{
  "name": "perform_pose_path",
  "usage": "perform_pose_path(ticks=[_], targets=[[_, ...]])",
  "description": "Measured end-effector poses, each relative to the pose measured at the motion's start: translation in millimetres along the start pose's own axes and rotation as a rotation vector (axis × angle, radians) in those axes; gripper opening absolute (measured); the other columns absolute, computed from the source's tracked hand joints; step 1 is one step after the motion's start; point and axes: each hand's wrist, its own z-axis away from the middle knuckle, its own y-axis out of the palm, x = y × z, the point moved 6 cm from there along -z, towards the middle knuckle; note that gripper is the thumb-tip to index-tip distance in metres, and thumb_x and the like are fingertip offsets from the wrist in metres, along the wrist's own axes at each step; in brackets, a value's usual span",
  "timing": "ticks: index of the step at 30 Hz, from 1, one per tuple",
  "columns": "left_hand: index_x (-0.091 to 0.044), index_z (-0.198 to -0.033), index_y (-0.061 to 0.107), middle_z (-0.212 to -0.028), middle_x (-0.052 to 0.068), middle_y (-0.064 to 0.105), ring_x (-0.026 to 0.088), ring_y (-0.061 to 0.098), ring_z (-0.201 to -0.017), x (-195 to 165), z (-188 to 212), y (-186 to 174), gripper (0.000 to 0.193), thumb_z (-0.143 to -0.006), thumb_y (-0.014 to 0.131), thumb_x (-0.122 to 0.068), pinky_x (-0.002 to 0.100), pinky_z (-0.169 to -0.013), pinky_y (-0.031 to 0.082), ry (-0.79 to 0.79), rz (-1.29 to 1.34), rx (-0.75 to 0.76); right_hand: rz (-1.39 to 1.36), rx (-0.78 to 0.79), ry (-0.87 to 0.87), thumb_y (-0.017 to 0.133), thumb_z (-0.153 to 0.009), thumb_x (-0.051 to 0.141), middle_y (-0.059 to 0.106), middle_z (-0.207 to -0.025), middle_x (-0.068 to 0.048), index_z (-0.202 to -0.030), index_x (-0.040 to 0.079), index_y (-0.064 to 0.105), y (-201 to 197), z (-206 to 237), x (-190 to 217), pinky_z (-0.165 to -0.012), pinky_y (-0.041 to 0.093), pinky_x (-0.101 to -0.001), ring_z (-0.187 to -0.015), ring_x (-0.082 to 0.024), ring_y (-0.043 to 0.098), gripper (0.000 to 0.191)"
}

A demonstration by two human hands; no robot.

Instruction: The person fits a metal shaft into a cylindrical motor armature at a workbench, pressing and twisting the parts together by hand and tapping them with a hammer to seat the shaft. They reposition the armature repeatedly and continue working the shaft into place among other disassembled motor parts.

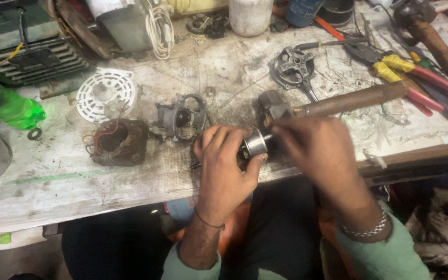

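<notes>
left hand (pixel 224 166): fingers curled around small shiny metal cylindrical rotor (pixel 256 142), thumb under it | right hand (pixel 315 150): fingertips pinching rotor's far end | hammer head (pixel 273 106) just beyond fingers

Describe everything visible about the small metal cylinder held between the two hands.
The metal cylinder is a short, silvery, shiny drum, apparently steel, with a darker end toward the left hand. It lies roughly on its side, raised just above the worktable near its front edge. The left hand cups it from below and the side, thumb against its lower edge; the right hand grips its right end with the fingertips. Any shaft is hidden or blurred. The hammer lies just behind it.
</notes>
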Motion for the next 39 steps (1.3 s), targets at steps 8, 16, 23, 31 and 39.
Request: perform_pose_path(ticks=[8,16,23,31,39], targets=[[-0.010,-0.104,0.067,-0.112,0.007,0.063,0.030,0.054,-0.121,-2.9,0.9,-1.5,0.040,-0.070,0.087,-0.017,0.056,-0.106,0.032,-0.037,-0.004,-0.013,-0.027,-0.040,-0.036,0.076,-0.088,0.018,0.077,-0.086,-0.015,-0.100,0.011,0.081,-0.4,2.4,6.9,-0.062,0.057,-0.0411,-0.068,-0.032,0.074,0.015],[-0.009,-0.107,0.069,-0.113,0.007,0.065,0.030,0.054,-0.122,-2.7,0.7,-4.2,0.041,-0.071,0.086,-0.018,0.055,-0.107,0.029,-0.039,0.013,-0.002,-0.006,0.013,-0.010,0.076,-0.087,0.018,0.076,-0.083,-0.017,-0.102,0.010,0.081,-0.3,0.8,11.8,-0.062,0.057,-0.0429,-0.067,-0.034,0.073,0.018],[-0.009,-0.112,0.070,-0.114,0.008,0.067,0.029,0.054,-0.123,-1.8,0.9,-1.4,0.042,-0.074,0.085,-0.020,0.054,-0.110,0.026,-0.036,0.005,0.038,-0.009,-0.005,-0.011,0.076,-0.088,0.018,0.076,-0.083,-0.017,-0.102,0.010,0.081,-0.3,3.7,10.6,-0.062,0.057,-0.0433,-0.067,-0.035,0.073,0.017],[-0.006,-0.120,0.070,-0.117,0.010,0.072,0.028,0.056,-0.123,1.0,0.5,4.0,0.042,-0.086,0.079,-0.028,0.057,-0.114,0.020,-0.035,-0.001,0.068,0.006,-0.005,-0.012,0.075,-0.087,0.017,0.076,-0.082,-0.016,-0.103,0.011,0.081,-1.7,3.2,10.3,-0.060,0.057,-0.0422,-0.064,-0.033,0.073,0.019],[-0.005,-0.124,0.070,-0.126,0.010,0.069,0.030,0.052,-0.126,-4.7,-2.6,0.9,0.040,-0.092,0.073,-0.027,0.057,-0.112,0.023,-0.013,-0.047,0.063,0.032,-0.010,-0.004,0.076,-0.087,0.019,0.075,-0.081,-0.015,-0.101,0.011,0.081,-4.3,0.1,12.4,-0.062,0.057,-0.0439,-0.066,-0.035,0.073,0.017]])
